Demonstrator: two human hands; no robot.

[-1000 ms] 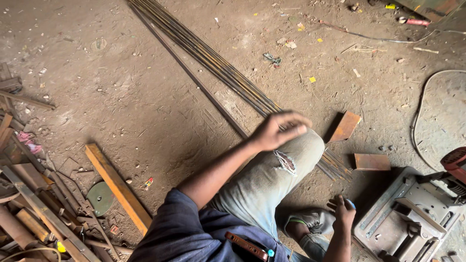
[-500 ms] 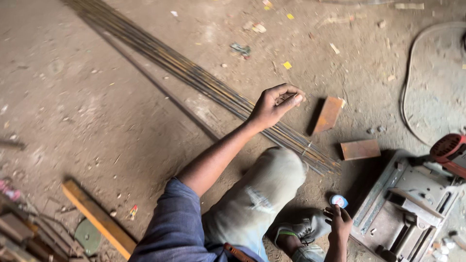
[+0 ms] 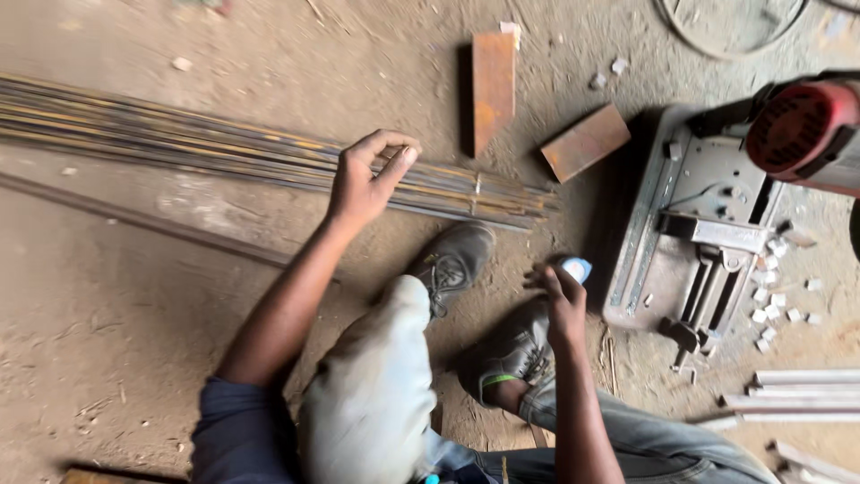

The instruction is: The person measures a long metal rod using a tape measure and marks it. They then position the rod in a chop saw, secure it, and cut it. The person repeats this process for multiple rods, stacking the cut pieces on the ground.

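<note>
The bundle of thin steel rods (image 3: 224,152) lies across the dirt floor (image 3: 107,296) from the left edge toward the middle. Half a second ago it ran diagonally through the view; now it lies nearly level and much closer, so the head has swung down and in over the work. The left hand (image 3: 363,179) was already on the rods then and stays there, fingers curled and pinching a rod near the bundle's bound end, close to the wire tie (image 3: 477,193). Just right of that hand, two rusty flat steel offcuts (image 3: 494,85) lie apart from the rods. Below, two worn work shoes (image 3: 457,260) rest on the floor. The right hand (image 3: 563,300) is closed around a small pale blue-and-white object (image 3: 576,268), which it already held before; what the object is cannot be told. Further right stands a grey cut-off saw (image 3: 690,224) with a red motor housing (image 3: 797,125), now far larger in view, small cut pieces (image 3: 775,309) scattered beside it. No package, label or sign can be made out.
</note>
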